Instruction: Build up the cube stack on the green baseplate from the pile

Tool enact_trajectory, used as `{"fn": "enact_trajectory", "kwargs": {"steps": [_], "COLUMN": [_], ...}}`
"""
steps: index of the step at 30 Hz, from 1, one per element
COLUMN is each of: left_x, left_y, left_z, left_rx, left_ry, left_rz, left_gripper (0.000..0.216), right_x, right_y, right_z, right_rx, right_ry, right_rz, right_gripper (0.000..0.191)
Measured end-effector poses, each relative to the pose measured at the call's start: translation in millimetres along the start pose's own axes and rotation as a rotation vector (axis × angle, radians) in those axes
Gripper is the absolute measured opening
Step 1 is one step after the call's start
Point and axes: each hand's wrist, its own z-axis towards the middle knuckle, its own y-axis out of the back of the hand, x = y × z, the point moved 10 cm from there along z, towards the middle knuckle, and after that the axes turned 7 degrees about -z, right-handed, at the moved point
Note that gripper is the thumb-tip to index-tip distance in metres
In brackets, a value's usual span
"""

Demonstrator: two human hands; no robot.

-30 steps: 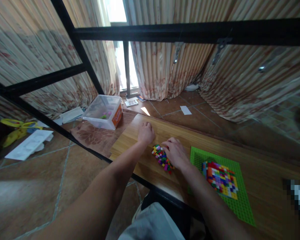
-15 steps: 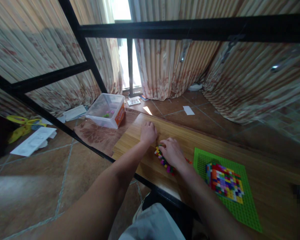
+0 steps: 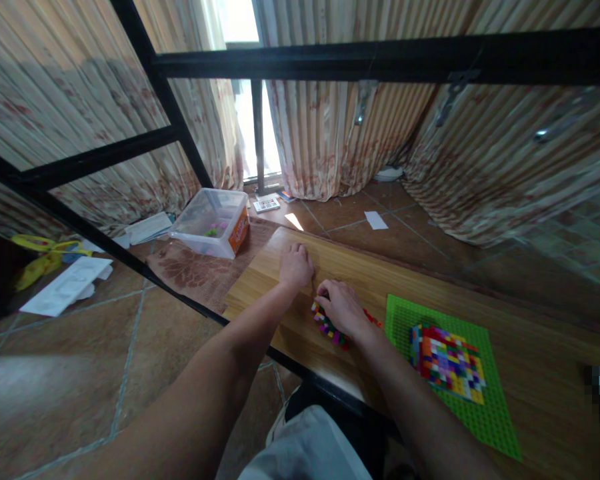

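Observation:
My left hand rests on the wooden table with its fingers curled down; whatever may be under them is hidden. Just to the right, my right hand bends its fingers over a cluster of small colourful building bricks, gripping at its far end. The hand covers part of the cluster, and a few red and orange bricks show beyond its right side. Farther right, a block built of many-coloured bricks sits on a green studded baseplate.
The wooden table has a black metal frame rising behind it. On a brown mat stands a clear plastic box with a few pieces inside. Papers lie on the tiled floor, and curtains hang behind.
My right hand has shifted slightly over the brick cluster, its fingers curling in more and covering the cluster's far end. The left hand stays nearly still.

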Motion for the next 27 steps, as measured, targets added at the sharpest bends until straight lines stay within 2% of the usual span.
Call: {"fn": "enact_trajectory", "kwargs": {"steps": [5, 9, 13, 16, 19, 27], "left_x": [0, -1, -1, -1, -2, -2], "left_y": [0, 1, 0, 0, 2, 3], "left_z": [0, 0, 1, 1, 1, 2], "left_rx": [0.012, 0.002, 0.009, 0.013, 0.005, -0.004], "left_ry": [0.008, -0.008, -0.006, -0.005, -0.011, -0.014], "left_rz": [0.003, 0.015, 0.027, 0.035, 0.033, 0.015], "left_gripper": [0.02, 0.02, 0.019, 0.019, 0.019, 0.02], "right_x": [-4, -31, -60, -64, -60, -47], "right_y": [16, 35, 23, 15, 9, 3], "right_z": [-3, -20, -51, -70, -83, -99], "right_rx": [-0.014, -0.148, -0.206, -0.232, -0.196, -0.109], "right_ry": [-0.013, -0.187, -0.406, -0.457, -0.511, -0.615], "right_rz": [0.104, 0.401, 0.846, 1.094, 1.259, 1.549], "right_gripper": [0.014, 0.019, 0.034, 0.045, 0.056, 0.037]}}
